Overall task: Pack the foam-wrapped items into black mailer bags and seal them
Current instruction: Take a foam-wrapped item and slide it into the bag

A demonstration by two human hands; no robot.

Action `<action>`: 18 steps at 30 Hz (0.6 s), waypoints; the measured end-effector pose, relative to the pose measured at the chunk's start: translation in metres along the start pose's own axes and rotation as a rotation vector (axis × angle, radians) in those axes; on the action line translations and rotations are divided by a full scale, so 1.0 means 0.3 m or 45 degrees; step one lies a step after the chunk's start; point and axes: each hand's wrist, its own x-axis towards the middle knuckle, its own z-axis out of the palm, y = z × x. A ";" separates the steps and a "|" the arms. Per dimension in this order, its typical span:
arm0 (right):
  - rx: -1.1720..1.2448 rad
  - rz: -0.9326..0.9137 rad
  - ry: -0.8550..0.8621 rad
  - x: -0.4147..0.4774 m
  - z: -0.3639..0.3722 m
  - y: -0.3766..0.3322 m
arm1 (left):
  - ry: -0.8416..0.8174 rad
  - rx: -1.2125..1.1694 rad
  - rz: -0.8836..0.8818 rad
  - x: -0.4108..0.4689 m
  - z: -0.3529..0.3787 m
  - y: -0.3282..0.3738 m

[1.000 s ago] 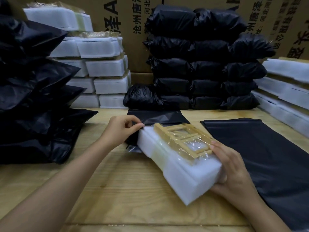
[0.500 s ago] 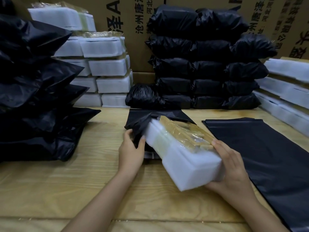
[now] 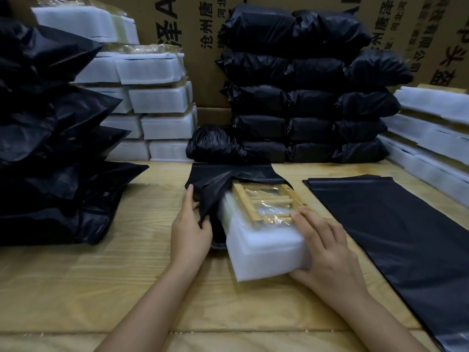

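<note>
In the head view, a pale wooden table [image 3: 127, 288] is filling the lower half of the frame. At its centre a foam-wrapped item [image 3: 264, 252] is lying with its far end inside the mouth of a black mailer bag [image 3: 215, 184] and its near end sticking out toward 6 o'clock. A wooden slatted piece [image 3: 266, 201] under clear film is showing on top of the white foam.

The left hand [image 3: 190, 232], at 9 o'clock of the item, is pinching the loose edge of the bag's mouth, with its fingers curled into the plastic and the thumb lying along it. The right hand [image 3: 327, 252], at 4 o'clock of the item, is gripping the near right corner, fingers laid over the top onto the film. Its thumb seems to be wrapping the near face, though blur is making that hard to read.

At 3 o'clock of the item, flat empty mailers [image 3: 406, 237] are lying spread on the table. At 12 o'clock, packed black bags [image 3: 304, 97] are sitting stacked in rows against printed cardboard boxes [image 3: 203, 34]. At 11 o'clock, white foam bundles [image 3: 157, 97] are standing piled up, and more foam bundles [image 3: 431, 128] are lying at 2 o'clock. At 9 o'clock, a heap of black bags [image 3: 50, 148] is resting on the table's edge.
</note>
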 end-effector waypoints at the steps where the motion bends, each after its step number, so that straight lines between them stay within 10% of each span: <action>1: -0.009 0.012 -0.019 0.013 -0.004 -0.014 | 0.023 0.120 0.043 -0.002 -0.008 0.005; 9: -0.034 0.140 -0.107 0.172 -0.064 -0.034 | 0.193 0.825 0.943 -0.012 -0.016 0.022; 18: -0.079 0.208 -0.176 0.240 -0.085 -0.103 | -0.223 1.045 1.078 -0.153 0.077 0.134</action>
